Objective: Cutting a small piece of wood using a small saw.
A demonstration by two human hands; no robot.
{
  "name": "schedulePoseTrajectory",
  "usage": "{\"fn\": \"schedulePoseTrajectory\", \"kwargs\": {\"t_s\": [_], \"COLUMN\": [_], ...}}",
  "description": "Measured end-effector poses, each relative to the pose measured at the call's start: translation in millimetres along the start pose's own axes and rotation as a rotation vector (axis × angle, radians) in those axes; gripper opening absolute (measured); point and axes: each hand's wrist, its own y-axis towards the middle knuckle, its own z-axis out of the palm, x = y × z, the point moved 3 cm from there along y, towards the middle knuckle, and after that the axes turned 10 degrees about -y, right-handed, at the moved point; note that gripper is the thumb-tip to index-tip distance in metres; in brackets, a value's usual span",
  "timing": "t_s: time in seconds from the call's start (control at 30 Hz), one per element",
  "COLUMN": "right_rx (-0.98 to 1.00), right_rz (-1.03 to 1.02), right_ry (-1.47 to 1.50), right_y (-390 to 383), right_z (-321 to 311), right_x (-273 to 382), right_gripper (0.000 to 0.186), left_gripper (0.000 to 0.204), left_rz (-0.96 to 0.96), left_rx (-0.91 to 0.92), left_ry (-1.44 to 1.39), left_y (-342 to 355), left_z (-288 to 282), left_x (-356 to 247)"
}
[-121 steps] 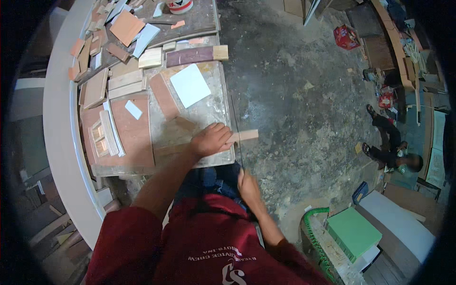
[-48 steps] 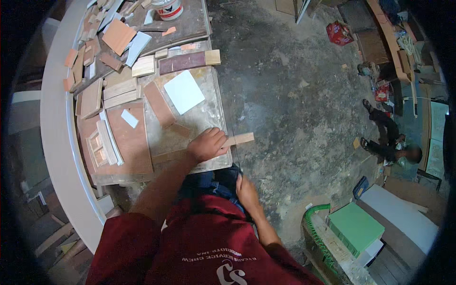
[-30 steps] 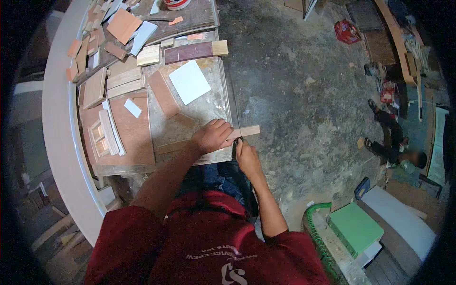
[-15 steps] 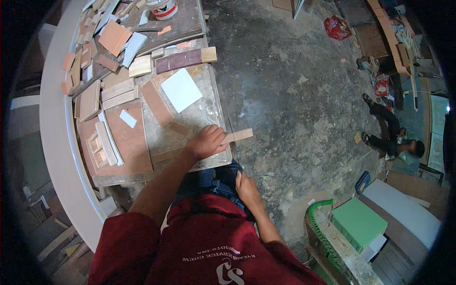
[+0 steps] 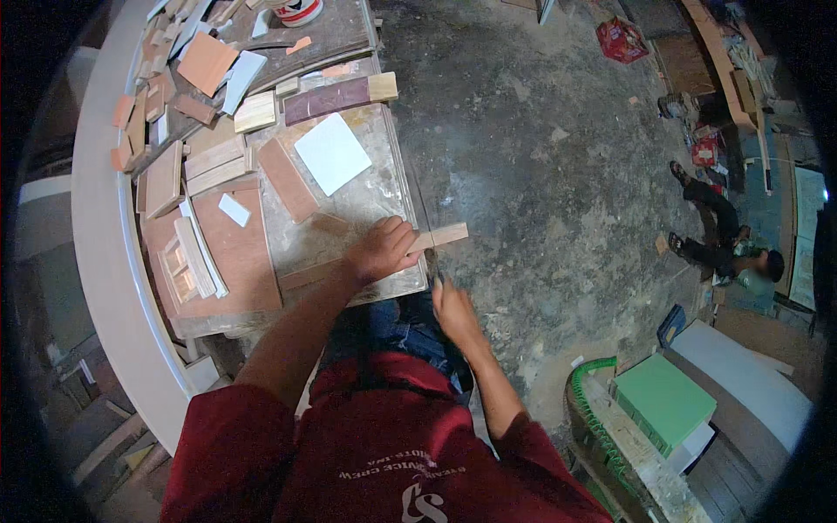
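Note:
Across the front of the worktable (image 5: 390, 174) lies a long, narrow wood strip (image 5: 449, 234), its pale right end jutting past the table's right edge. My left hand (image 5: 381, 248) is closed over this strip and holds it down near that edge. Just below the overhanging end is my right hand (image 5: 455, 312), its fingers wrapped round a thin, dark hand tool (image 5: 438, 281). The tool shows nearly edge-on, so its kind is hard to make out. A thin line crosses the strip close to the table edge.
A white square panel (image 5: 333, 153) and a brown board (image 5: 289, 180) lie beyond my left hand. Wood offcuts (image 5: 207, 63) crowd the far left, with a white tub (image 5: 298, 10) behind. Another person (image 5: 719, 222) sits at the right. A green box (image 5: 665, 404) stands lower right.
My right hand has moved up and away from my body, closer to the strip. The strip's free end has risen slightly in the picture; my left hand keeps its hold.

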Motion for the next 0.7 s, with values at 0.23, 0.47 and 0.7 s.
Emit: {"fn": "schedulePoseTrajectory", "kwargs": {"t_s": [0.23, 0.47, 0.7], "right_rx": [-0.044, -0.056, -0.016], "right_rz": [0.045, -0.06, 0.056], "right_ry": [-0.054, 0.002, -0.081], "right_y": [-51.7, 15.4, -27.9], "right_z": [20.5, 6.7, 9.2], "right_x": [-15.9, -2.7, -13.8], "right_gripper": [0.039, 0.04, 0.035], "left_gripper": [0.029, 0.034, 0.03], "left_rz": [-0.019, 0.009, -0.036], "left_rx": [-0.018, -0.006, 0.002], "left_ry": [0.067, -0.014, 0.06], "left_y": [-9.6, 0.9, -6.3], "left_z": [-3.7, 0.2, 0.7], "left_x": [4.2, 1.7, 1.0]}}
